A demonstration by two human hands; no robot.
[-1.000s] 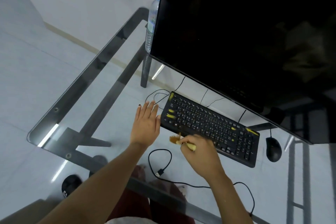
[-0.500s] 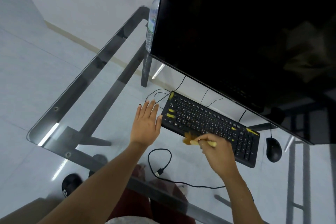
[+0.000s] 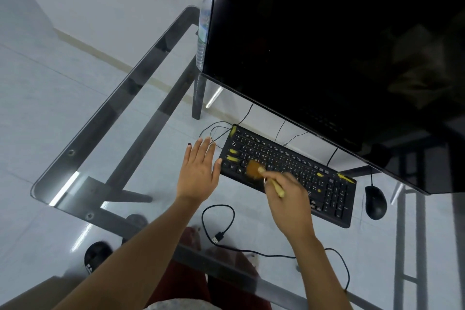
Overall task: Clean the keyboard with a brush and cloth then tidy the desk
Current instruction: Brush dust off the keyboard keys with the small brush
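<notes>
The right hand (image 3: 289, 199) grasps the brush (image 3: 261, 173), bristles pointing toward the tabletop's left edge, over the keyboard (image 3: 289, 171). The left hand (image 3: 198, 173) lies flat, released.

You're sitting at a computer desk in what looks like a home room or small office — a glass-topped desk (image 3: 83, 158) on a dark metal frame, over pale floor tiles and a plain white wall with a light skirting strip. A large dark monitor (image 3: 327, 45) stands over a black keyboard (image 3: 297, 166) and a black mouse (image 3: 375, 202), with thin cables trailing across the glass — and a clear water bottle (image 3: 204, 25) stands half hidden behind the screen.
</notes>
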